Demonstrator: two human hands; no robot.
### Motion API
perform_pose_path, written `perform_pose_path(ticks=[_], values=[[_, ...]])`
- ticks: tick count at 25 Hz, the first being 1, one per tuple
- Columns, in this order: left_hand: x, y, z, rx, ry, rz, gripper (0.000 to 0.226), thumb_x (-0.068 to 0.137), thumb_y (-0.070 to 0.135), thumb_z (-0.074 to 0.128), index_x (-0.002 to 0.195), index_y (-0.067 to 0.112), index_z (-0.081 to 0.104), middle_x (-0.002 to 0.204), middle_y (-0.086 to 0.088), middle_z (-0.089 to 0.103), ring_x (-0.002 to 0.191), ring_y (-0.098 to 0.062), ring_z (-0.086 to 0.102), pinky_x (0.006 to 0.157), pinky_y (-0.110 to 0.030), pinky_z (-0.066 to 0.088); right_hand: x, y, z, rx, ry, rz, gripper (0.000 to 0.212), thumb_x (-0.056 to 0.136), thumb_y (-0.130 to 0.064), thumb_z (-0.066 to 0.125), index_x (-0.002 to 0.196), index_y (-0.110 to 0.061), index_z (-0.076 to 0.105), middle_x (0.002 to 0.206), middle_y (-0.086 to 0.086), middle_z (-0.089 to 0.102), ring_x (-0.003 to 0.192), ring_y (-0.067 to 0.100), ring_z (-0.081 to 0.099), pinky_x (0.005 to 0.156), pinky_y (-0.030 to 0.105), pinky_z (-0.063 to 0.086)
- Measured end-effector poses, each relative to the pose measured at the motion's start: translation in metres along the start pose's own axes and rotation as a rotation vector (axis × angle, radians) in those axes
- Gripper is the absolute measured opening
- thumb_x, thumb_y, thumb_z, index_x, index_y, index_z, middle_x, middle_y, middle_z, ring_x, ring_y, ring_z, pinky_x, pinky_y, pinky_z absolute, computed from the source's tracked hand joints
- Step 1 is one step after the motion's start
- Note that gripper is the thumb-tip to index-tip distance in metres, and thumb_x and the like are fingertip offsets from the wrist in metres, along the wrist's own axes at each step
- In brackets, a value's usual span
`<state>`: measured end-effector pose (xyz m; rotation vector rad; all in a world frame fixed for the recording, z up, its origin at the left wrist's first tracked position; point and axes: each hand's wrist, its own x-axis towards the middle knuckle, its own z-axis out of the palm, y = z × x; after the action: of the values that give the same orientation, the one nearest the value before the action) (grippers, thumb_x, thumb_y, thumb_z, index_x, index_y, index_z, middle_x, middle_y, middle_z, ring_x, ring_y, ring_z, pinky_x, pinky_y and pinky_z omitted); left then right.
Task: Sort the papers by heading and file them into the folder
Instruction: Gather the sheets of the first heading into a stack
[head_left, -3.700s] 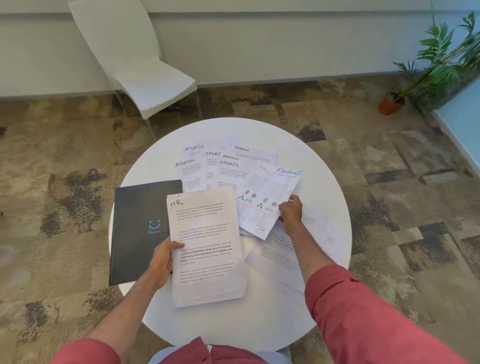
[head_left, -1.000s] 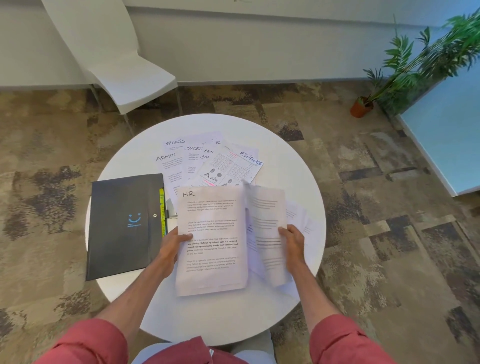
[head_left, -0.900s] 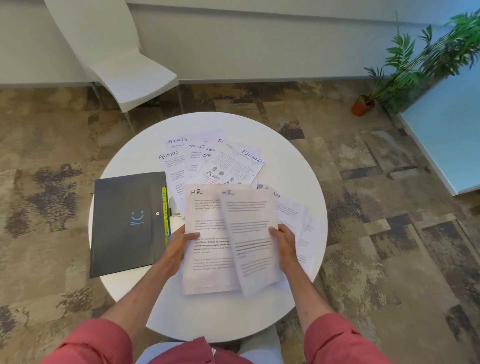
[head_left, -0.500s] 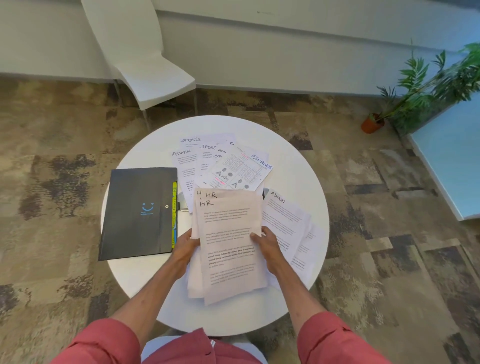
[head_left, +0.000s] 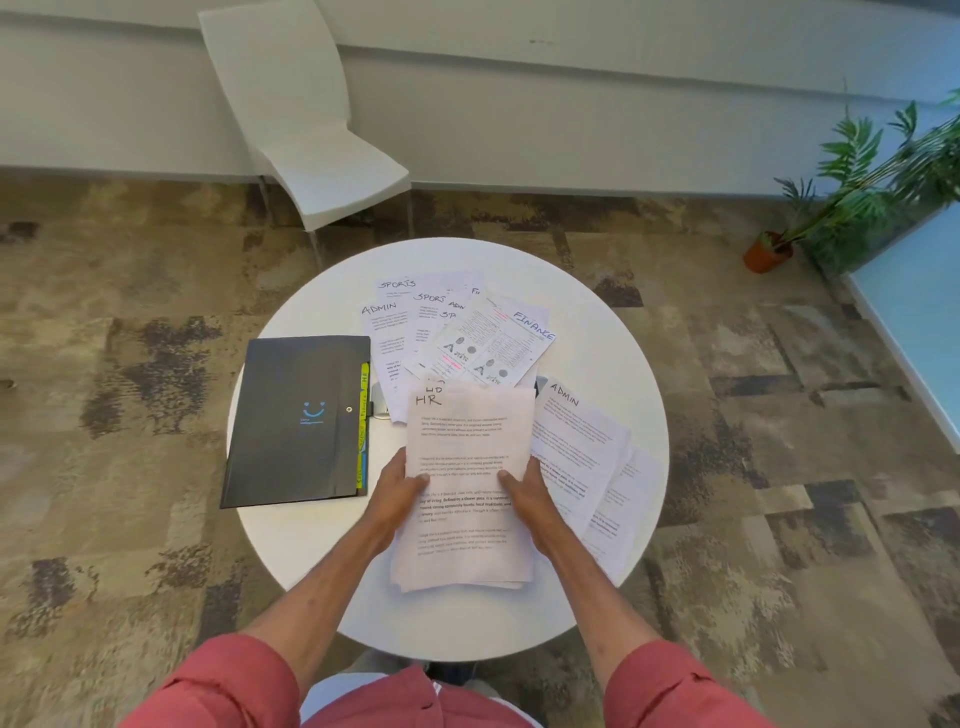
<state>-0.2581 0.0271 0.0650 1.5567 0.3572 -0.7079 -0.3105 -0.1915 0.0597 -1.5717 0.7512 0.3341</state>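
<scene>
My left hand (head_left: 397, 491) and right hand (head_left: 524, 493) pinch the thin, flimsy HR sheets (head_left: 467, 441) at their side edges. Beneath is a smooth round white table (head_left: 291, 545) on mottled carpet (head_left: 130, 415).

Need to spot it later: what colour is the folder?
Black folder, blue smiley logo; head view.

White plastic chair (head_left: 337, 171) against the wall, potted plant (head_left: 862, 202) over on the right, blotchy brown carpet (head_left: 130, 364) all round.

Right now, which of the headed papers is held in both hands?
The HR stack, gripped at its sides by the left hand and the right hand; the FINANCE sheet and the rest lie flat on the table.
</scene>
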Motion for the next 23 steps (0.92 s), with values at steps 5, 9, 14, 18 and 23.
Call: perform_pose_path(ticks=[5, 9, 14, 18, 23], values=[[0.005, 0.0, -0.001, 0.087, 0.169, 0.167, 0.034, 0.099, 0.0, 0.06, 0.123, 0.021, 0.071, 0.119, 0.004, 0.08, 0.11, -0.022, 0.076, 0.098, -0.051, 0.062, 0.004, -0.013, 0.001, -0.094, 0.147, -0.158, 0.037, 0.105, -0.01, 0.056, 0.141, -0.018, 0.056, 0.135, -0.002, 0.065, 0.125, 0.02, 0.062, 0.111, 0.043, 0.05], [-0.001, 0.017, -0.001, 0.069, 0.224, 0.284, 0.033, 0.103, -0.001, 0.059, 0.129, 0.018, 0.07, 0.123, 0.003, 0.078, 0.114, -0.019, 0.073, 0.102, -0.045, 0.059, 0.006, -0.028, -0.006, -0.097, 0.138, -0.303, 0.026, 0.102, -0.012, 0.062, 0.119, -0.031, 0.07, 0.112, -0.005, 0.077, 0.104, 0.019, 0.072, 0.089, 0.035, 0.057], [-0.006, 0.031, -0.003, -0.018, 0.24, 0.4, 0.03, 0.109, 0.009, 0.059, 0.138, 0.014, 0.064, 0.131, 0.0, 0.075, 0.121, -0.016, 0.071, 0.104, -0.035, 0.057, 0.006, -0.028, -0.008, -0.118, 0.151, -0.441, 0.022, 0.106, -0.023, 0.061, 0.089, -0.01, 0.065, 0.077, 0.011, 0.064, 0.072, 0.016, 0.05, 0.068, 0.035, 0.039], [-0.008, 0.028, -0.008, 0.015, 0.189, 0.433, 0.034, 0.109, 0.012, 0.059, 0.142, 0.02, 0.063, 0.134, 0.001, 0.074, 0.126, -0.019, 0.069, 0.107, -0.038, 0.055, 0.003, -0.021, -0.008, -0.096, 0.171, -0.445, 0.011, 0.102, -0.02, 0.066, 0.092, -0.024, 0.07, 0.082, -0.006, 0.072, 0.08, 0.013, 0.059, 0.073, 0.034, 0.047], [-0.005, 0.009, -0.008, 0.163, 0.201, 0.423, 0.039, 0.109, 0.009, 0.053, 0.143, 0.027, 0.06, 0.134, 0.007, 0.071, 0.126, -0.016, 0.065, 0.107, -0.035, 0.051, -0.003, -0.009, -0.007, -0.162, 0.126, -0.348, 0.036, 0.101, -0.008, 0.066, 0.134, -0.024, 0.067, 0.12, -0.011, 0.073, 0.115, 0.015, 0.068, 0.101, 0.034, 0.055]])
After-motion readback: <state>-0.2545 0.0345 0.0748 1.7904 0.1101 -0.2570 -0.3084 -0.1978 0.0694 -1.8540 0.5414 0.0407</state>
